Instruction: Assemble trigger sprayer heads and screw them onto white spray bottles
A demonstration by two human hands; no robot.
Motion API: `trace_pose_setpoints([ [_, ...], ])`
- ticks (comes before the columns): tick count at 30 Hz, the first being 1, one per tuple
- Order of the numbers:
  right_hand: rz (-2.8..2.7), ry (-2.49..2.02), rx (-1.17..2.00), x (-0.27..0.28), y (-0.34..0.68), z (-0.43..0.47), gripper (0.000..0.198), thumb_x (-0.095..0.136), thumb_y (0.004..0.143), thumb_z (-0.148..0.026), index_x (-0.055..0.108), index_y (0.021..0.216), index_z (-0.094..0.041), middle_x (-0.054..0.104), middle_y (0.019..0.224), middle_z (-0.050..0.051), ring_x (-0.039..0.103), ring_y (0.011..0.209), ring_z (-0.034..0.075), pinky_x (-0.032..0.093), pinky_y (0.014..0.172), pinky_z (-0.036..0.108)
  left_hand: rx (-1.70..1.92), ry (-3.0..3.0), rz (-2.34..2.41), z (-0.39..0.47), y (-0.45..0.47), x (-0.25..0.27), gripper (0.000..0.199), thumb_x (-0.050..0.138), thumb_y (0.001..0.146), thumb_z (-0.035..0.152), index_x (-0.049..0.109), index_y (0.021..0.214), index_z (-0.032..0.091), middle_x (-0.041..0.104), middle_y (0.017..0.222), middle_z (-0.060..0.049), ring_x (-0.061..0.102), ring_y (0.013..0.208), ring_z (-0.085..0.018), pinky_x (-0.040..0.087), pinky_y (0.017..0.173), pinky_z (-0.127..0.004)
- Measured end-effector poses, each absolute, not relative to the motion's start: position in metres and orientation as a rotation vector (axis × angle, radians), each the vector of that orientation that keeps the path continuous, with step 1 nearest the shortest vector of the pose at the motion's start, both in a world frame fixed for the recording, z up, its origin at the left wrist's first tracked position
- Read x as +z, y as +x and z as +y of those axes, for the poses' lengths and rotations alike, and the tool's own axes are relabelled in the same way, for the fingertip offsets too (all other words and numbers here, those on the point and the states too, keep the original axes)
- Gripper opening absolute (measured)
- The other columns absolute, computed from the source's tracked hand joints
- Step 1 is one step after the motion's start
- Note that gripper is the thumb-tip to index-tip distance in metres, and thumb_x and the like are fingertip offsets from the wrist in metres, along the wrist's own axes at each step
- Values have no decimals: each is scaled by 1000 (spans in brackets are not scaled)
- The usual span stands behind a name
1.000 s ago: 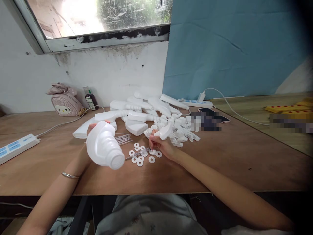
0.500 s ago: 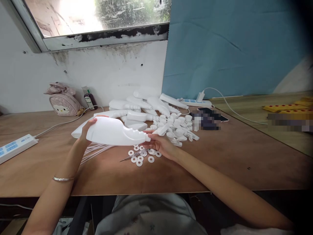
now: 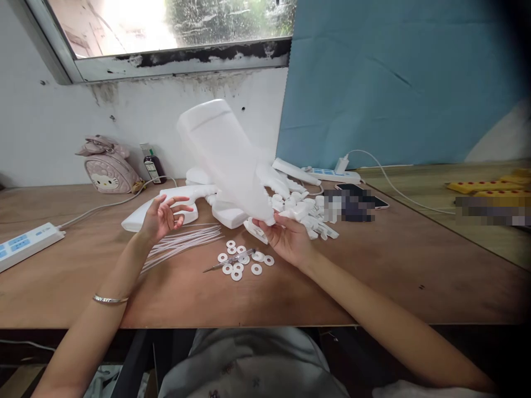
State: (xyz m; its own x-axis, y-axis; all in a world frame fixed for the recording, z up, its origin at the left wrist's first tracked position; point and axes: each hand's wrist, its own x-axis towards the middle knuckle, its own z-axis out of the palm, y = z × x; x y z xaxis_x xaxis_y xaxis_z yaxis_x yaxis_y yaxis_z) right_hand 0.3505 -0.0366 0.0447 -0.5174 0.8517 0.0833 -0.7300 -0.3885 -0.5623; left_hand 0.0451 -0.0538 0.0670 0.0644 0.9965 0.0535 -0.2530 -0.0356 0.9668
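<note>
A white plastic bottle (image 3: 224, 155) is tilted in the air, base up toward the window and neck down. My right hand (image 3: 288, 237) grips it by the neck. My left hand (image 3: 164, 218) is off the bottle, fingers spread and curled a little, holding nothing. Under the left hand lie thin white tubes (image 3: 186, 243). White ring washers (image 3: 256, 269) are scattered on the table between the hands, with a slim clear-handled screwdriver-like tool (image 3: 228, 261) across them. Beside the right hand is a heap of white plastic caps or trigger parts (image 3: 302, 207).
More white bottles (image 3: 143, 215) lie on the brown table (image 3: 352, 282). Behind stand a pink bag (image 3: 108, 171) and a dark little bottle (image 3: 152, 166). Power strips (image 3: 29, 246) with cables sit left and back right. A phone (image 3: 379, 199) lies right, near a blurred patch.
The bottle has swung from lying level to base up, turning about its neck in my right hand. My left hand has let go of its body and spread its fingers.
</note>
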Motion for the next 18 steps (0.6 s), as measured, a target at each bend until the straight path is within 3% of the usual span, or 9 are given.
trace_pose_setpoints([
  [6, -636, -303, 2037, 41, 350, -38, 20, 58, 65, -5, 54, 81, -16, 70, 84, 4, 68, 84, 19, 58, 70, 20, 1061, 1236, 931, -56, 54, 59, 35, 49, 77, 40, 58, 101, 17, 66, 84, -9, 49, 44, -10, 37, 42, -21],
  [12, -673, -286, 2035, 35, 347, -37, 21, 60, 65, -6, 56, 83, -16, 70, 86, 4, 66, 88, 19, 56, 77, 21, 1013, 1292, 911, -56, 54, 56, 30, 49, 78, 34, 56, 101, 17, 64, 85, -7, 49, 45, -9, 37, 43, -21],
  [18, -790, -257, 1996, 36, 346, -37, 25, 63, 65, -7, 59, 88, -17, 69, 90, 0, 65, 91, 16, 54, 83, 24, 931, 1526, 935, -63, 78, 52, 41, 62, 73, 28, 50, 112, 21, 62, 100, -8, 57, 69, -14, 43, 60, -26],
])
